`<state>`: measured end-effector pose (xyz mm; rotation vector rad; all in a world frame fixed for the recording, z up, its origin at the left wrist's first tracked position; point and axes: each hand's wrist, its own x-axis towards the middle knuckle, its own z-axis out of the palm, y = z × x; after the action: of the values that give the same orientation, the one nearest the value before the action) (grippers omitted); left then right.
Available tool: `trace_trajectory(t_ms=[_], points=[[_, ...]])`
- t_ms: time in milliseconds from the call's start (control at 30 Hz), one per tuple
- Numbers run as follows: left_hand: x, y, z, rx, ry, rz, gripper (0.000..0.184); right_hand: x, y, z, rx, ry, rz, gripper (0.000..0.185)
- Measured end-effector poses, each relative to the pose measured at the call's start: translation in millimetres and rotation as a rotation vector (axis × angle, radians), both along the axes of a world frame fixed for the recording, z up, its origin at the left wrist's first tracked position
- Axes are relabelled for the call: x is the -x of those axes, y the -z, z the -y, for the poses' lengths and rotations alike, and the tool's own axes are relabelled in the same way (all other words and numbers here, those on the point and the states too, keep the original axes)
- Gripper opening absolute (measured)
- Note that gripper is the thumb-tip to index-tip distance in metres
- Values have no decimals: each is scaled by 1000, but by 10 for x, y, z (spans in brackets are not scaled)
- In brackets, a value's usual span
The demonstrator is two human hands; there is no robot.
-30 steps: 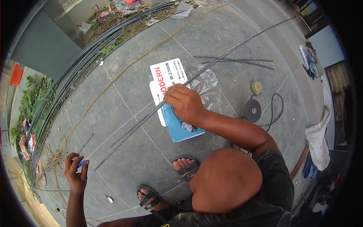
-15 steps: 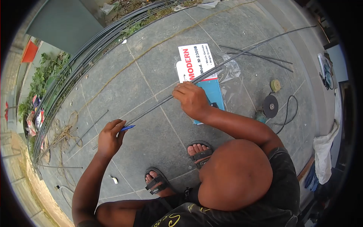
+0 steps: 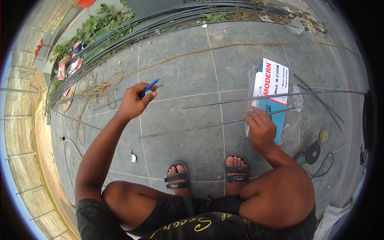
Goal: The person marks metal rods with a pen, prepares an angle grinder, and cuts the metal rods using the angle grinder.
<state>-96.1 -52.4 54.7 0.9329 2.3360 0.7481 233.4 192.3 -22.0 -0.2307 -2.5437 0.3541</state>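
Note:
My left hand [image 3: 135,102] is raised to the left with a blue pen [image 3: 151,85] held in its fingers, the pen's tip pointing up and right. It is apart from the rods. My right hand [image 3: 261,128] is closed round a short thin steel rod [image 3: 192,129], near its right end. The left part of this rod stretches over the floor tiles. Beyond it, a longer steel rod [image 3: 224,103] runs roughly parallel and crosses over the angle grinder box [image 3: 276,82], which lies beside my right hand.
An angle grinder [image 3: 313,153] with its cord lies at right, near a round yellowish disc [image 3: 323,136]. Two cut rods [image 3: 320,102] cross beyond the box. Long bundled rods [image 3: 168,20] line the far side. Tangled rope [image 3: 96,90] lies at left.
My left hand has come off the rods with the pen still in it. The short rod, in my right hand, is now separated from the longer one. The view has turned.

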Motion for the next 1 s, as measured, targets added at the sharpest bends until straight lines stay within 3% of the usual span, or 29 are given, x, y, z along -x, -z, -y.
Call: trace_trajectory(t_ms=[100, 167, 233, 400, 467, 600, 700, 833, 900, 1000], points=[[-84, 10, -279, 76, 126, -79, 27, -100, -20, 235, -93, -144, 59, 16], [-345, 138, -500, 17, 498, -229, 27, -86, 109, 343, -209, -277, 60, 14], [-736, 225, -847, -27, 560, -246, 28, -34, 279, 474, -271, -361, 140, 12], [-1263, 440, -1734, -9, 571, -254, 29, 187, 566, 795, -257, -354, 179, 13], [-1386, 466, -1825, 230, 534, -204, 23, 218, 575, 835, -215, -378, 195, 15], [-1286, 410, -1720, 47, 548, -245, 17, 192, 595, 656, -140, -426, 78, 17], [-1153, 162, -1615, 67, 526, -302, 14, 77, 184, 322, -100, -442, -118, 14], [-825, 119, -1100, 191, 579, -395, 8, -236, -454, -348, 53, 57, -366, 18], [-594, 71, -711, 245, 500, -375, 6, -510, -498, -818, -28, 415, -367, 22], [58, 260, 163, 234, 541, -542, 4, -929, -510, -1458, -91, 660, -179, 29]])
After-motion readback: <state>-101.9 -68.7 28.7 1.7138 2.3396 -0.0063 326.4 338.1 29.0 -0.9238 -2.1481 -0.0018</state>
